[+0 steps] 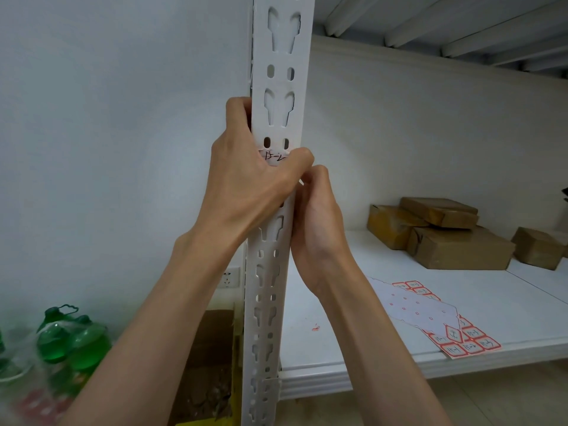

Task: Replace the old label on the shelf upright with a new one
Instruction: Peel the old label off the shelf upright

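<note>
Left hand (246, 176) gripping shelf upright (278, 56), thumb on label (274, 157), right hand (316, 210) pinching its edge

The white shelf (353, 342) has open room near its front edge. A sticker sheet (430, 315) lies on the right, and brown boxes (445, 235) fill the far right. Green bottles (70, 339) crowd the floor on the left.

A plain pale wall (107, 133) is seen on the left, with a white socket (230, 278) set low in it. A white shelf board (384, 327) is spread across the right, backed by a pale panel (415, 133). Ribbed white beams (445, 23) are seen overhead. Beige floor tiles (507, 398) are glimpsed near, lower right.
</note>
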The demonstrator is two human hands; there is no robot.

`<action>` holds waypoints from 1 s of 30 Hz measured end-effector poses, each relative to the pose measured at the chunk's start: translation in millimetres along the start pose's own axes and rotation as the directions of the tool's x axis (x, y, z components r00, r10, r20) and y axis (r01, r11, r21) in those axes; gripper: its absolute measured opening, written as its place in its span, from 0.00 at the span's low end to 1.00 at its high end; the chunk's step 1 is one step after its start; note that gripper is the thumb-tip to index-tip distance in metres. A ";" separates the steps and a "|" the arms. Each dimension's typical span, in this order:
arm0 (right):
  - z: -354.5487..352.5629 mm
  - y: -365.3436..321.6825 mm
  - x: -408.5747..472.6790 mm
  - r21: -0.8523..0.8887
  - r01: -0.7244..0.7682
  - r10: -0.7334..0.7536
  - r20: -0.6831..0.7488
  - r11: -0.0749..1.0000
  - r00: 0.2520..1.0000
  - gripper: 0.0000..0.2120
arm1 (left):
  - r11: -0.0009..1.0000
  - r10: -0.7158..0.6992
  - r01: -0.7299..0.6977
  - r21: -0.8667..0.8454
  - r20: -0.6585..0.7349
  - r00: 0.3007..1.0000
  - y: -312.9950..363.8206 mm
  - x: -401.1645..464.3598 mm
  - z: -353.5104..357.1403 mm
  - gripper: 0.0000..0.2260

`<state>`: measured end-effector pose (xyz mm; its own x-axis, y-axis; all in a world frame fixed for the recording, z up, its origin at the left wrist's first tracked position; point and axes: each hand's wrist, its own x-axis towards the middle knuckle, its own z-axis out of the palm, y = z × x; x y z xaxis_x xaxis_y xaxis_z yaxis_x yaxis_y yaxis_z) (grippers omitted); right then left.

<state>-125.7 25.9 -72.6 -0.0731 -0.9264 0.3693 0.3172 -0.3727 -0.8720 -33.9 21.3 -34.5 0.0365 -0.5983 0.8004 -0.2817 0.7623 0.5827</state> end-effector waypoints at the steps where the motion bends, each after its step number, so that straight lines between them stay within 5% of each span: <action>1: -0.6 0.3 0.7 -0.001 -0.001 0.001 0.002 1.000 1.000 0.18 | 1.000 -0.004 0.004 0.007 0.006 1.000 0.3 0.1 -0.2 0.18; 16: -1.5 0.6 1.6 -0.074 0.020 -0.021 -0.021 0.997 1.000 0.23 | 0.997 -0.063 0.066 -0.034 0.079 0.995 2.9 3.6 -0.7 0.17; 30: -2.9 -3.2 -2.9 -0.101 0.046 -0.043 0.033 0.994 0.999 0.17 | 0.999 -0.049 0.047 0.027 0.111 0.993 3.4 4.5 -1.4 0.17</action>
<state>-129.2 29.6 -71.8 -0.0553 -0.9074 0.4167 0.2165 -0.4183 -0.8821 -33.3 21.5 -28.7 -0.0565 -0.6590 0.7500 -0.3052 0.7267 0.6155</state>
